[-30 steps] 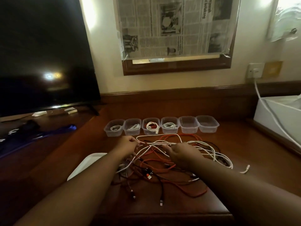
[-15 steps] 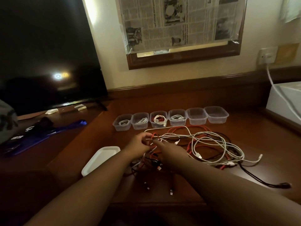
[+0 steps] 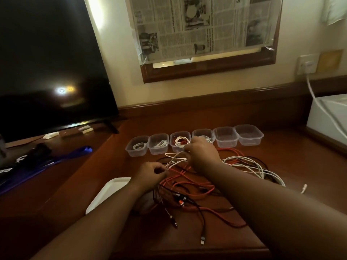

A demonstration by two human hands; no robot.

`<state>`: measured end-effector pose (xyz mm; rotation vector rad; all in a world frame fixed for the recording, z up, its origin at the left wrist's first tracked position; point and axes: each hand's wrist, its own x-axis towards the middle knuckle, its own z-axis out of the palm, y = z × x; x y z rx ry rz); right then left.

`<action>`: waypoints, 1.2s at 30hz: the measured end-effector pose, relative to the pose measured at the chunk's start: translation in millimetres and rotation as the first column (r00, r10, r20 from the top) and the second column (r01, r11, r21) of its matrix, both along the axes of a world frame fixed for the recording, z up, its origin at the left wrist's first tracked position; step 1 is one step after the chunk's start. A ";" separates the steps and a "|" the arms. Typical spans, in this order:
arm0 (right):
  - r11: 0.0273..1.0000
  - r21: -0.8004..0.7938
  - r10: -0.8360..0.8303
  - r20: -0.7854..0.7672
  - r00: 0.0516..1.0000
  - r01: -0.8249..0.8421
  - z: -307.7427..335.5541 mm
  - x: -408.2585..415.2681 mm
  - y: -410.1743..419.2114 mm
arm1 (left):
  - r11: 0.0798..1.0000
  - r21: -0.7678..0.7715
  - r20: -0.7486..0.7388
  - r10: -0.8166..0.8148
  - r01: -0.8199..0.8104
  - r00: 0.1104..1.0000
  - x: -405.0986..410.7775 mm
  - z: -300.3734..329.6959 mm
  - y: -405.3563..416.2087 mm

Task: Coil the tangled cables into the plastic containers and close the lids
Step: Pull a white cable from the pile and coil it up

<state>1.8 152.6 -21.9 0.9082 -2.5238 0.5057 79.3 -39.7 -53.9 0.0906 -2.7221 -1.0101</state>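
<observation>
Left hand pinching white cable, right hand gripping it too (both grips clamped).

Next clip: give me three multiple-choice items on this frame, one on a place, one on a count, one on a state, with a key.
1. Where is the white lid?
A. left of the cable tangle
B. on a container
C. against the wall

2. How many containers stand in the row?
A. four
B. six
C. eight

3. What is the right hand doing?
A. resting flat
B. pinching a white cable
C. closing a lid

Key: 1 A, it lies beside the tangle; 2 B, six tubs, the rightmost empty; 3 B, its fingers pinch the white cable, as does the left hand.
</observation>
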 end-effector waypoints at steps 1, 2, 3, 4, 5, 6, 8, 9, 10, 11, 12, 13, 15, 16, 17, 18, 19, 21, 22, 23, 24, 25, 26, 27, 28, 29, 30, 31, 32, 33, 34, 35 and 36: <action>0.996 -0.082 -0.018 0.017 1.000 0.019 6.9 -4.4 3.9 | 1.000 -0.014 -0.019 0.003 -0.003 1.000 -2.8 2.4 -2.7; 0.987 -0.156 -0.031 0.045 0.998 0.038 13.4 -8.8 7.1 | 0.999 -0.033 -0.041 0.012 -0.013 0.999 -6.2 4.8 -5.8; 0.972 -0.228 -0.032 0.088 0.996 0.051 20.2 -11.5 10.3 | 0.998 -0.053 -0.068 0.017 -0.021 0.998 -9.3 7.5 -7.8; 0.952 -0.299 -0.021 0.143 0.989 0.063 27.1 -13.3 12.5 | 0.997 -0.073 -0.095 0.031 -0.038 0.995 -12.1 11.9 -8.4; 0.924 -0.374 0.003 0.204 0.979 0.075 33.4 -13.7 14.6 | 0.996 -0.076 -0.130 0.045 -0.056 0.991 -15.0 16.3 -8.2; 0.889 -0.449 0.040 0.267 0.963 0.088 39.1 -13.5 16.1 | 0.994 -0.068 -0.164 0.072 -0.084 0.984 -18.8 21.7 -7.2; 0.817 -0.565 0.138 0.388 0.911 0.117 45.8 -12.9 18.4 | 0.987 -0.020 -0.226 0.153 -0.161 0.962 -27.8 32.9 -3.0; 0.787 -0.603 0.187 0.435 0.881 0.130 47.4 -12.3 18.8 | 0.980 0.038 -0.256 0.198 -0.195 0.946 -32.7 40.4 0.0; 0.768 -0.625 0.221 0.465 0.857 0.141 47.1 -11.9 18.7 | 0.968 0.120 -0.281 0.245 -0.220 0.928 -37.4 48.9 3.6; 0.759 -0.634 0.240 0.482 0.842 0.147 46.5 -11.3 18.9 | 0.952 0.208 -0.308 0.282 -0.225 0.909 -42.1 59.1 8.7; 0.757 -0.637 0.254 0.493 0.832 0.146 45.2 -10.6 19.5 | 0.930 0.295 -0.324 0.314 -0.220 0.893 -45.1 71.1 14.5; 0.753 -0.642 0.277 0.505 0.818 0.141 44.3 -8.8 20.6 | 0.903 0.379 -0.329 0.336 -0.203 0.882 -46.6 83.7 21.9; 0.726 -0.677 0.380 0.542 0.749 0.122 43.3 -4.5 22.8 | 0.840 0.520 -0.294 0.347 -0.156 0.891 -46.8 105.1 37.0; 0.718 -0.687 0.434 0.567 0.700 0.111 42.7 -2.5 23.7 | 0.813 0.567 -0.265 0.334 -0.134 0.905 -46.3 112.2 44.1; 0.726 -0.681 0.470 0.589 0.657 0.092 42.5 0.1 24.7 | 0.788 0.605 -0.239 0.319 -0.116 0.917 -45.3 117.7 50.9; 0.745 -0.664 0.487 0.608 0.627 0.064 41.9 1.7 25.1 | 0.764 0.637 -0.216 0.307 -0.104 0.927 -43.9 122.2 56.7; 0.767 -0.641 0.498 0.626 0.600 0.032 41.6 3.8 25.8 | 0.731 0.676 -0.196 0.296 -0.090 0.935 -42.8 125.8 62.4; 0.806 -0.592 0.499 0.659 0.563 -0.020 41.3 8.8 26.0 | 0.663 0.746 -0.162 0.268 -0.060 0.950 -40.7 132.1 72.3; 0.824 -0.565 0.483 0.664 0.570 -0.040 41.6 12.0 25.5 | 0.636 0.770 -0.150 0.251 -0.046 0.956 -39.1 135.3 76.9; 0.845 -0.531 0.452 0.653 0.608 -0.059 42.5 15.4 24.1 | 0.611 0.791 -0.142 0.230 -0.029 0.963 -37.5 138.2 80.4; 0.867 -0.493 0.408 0.620 0.670 -0.071 43.5 17.3 24.3 | 0.587 0.809 -0.138 0.205 -0.009 0.969 -36.2 140.6 84.6; 0.881 -0.466 0.371 0.577 0.727 -0.079 45.1 18.5 23.0 | 0.566 0.824 -0.141 0.187 0.010 0.972 -34.7 142.8 86.5; 0.886 -0.457 0.347 0.544 0.764 -0.077 47.0 18.5 22.2 | 0.548 0.836 -0.150 0.172 0.032 0.974 -32.9 144.8 88.0; 0.884 -0.462 0.334 0.530 0.779 -0.065 49.1 18.2 22.8 | 0.535 0.843 -0.170 0.161 0.059 0.972 -31.9 146.0 88.7; 0.877 -0.478 0.328 0.530 0.782 -0.045 51.4 17.4 23.5 | 0.519 0.850 -0.199 0.157 0.090 0.967 -30.9 145.7 88.4; 0.863 -0.505 0.325 0.529 0.784 -0.017 54.4 17.2 24.9 | 0.514 0.849 -0.233 0.156 0.122 0.960 -30.6 143.7 88.1; 0.837 -0.547 0.326 0.516 0.792 0.012 58.2 16.3 26.1 | 0.528 0.837 -0.263 0.157 0.145 0.952 -29.5 139.7 87.9; 0.789 -0.613 0.344 0.494 0.799 0.040 63.4 15.7 27.4 | 0.567 0.810 -0.289 0.163 0.150 0.943 -29.5 132.5 87.5; 0.723 -0.687 0.372 0.469 0.801 0.066 69.5 14.6 28.6 | 0.616 0.774 -0.304 0.165 0.143 0.938 -28.0 123.8 88.7; 0.646 -0.757 0.410 0.449 0.794 0.095 77.1 13.9 28.8 | 0.665 0.734 -0.314 0.152 0.138 0.937 -26.7 112.5 89.8; 0.576 -0.808 0.442 0.434 0.785 0.122 84.6 12.4 29.5 | 0.703 0.696 -0.312 0.113 0.146 0.943 -25.7 99.8 91.3; 0.531 -0.836 0.457 0.422 0.783 0.141 91.9 10.5 30.0 | 0.736 0.658 -0.291 0.053 0.160 0.955 -25.6 86.9 93.5; 0.511 -0.847 0.453 0.412 0.791 0.149 99.2 9.2 31.1 | 0.770 0.615 -0.249 -0.014 0.169 0.968 -26.3 73.7 95.9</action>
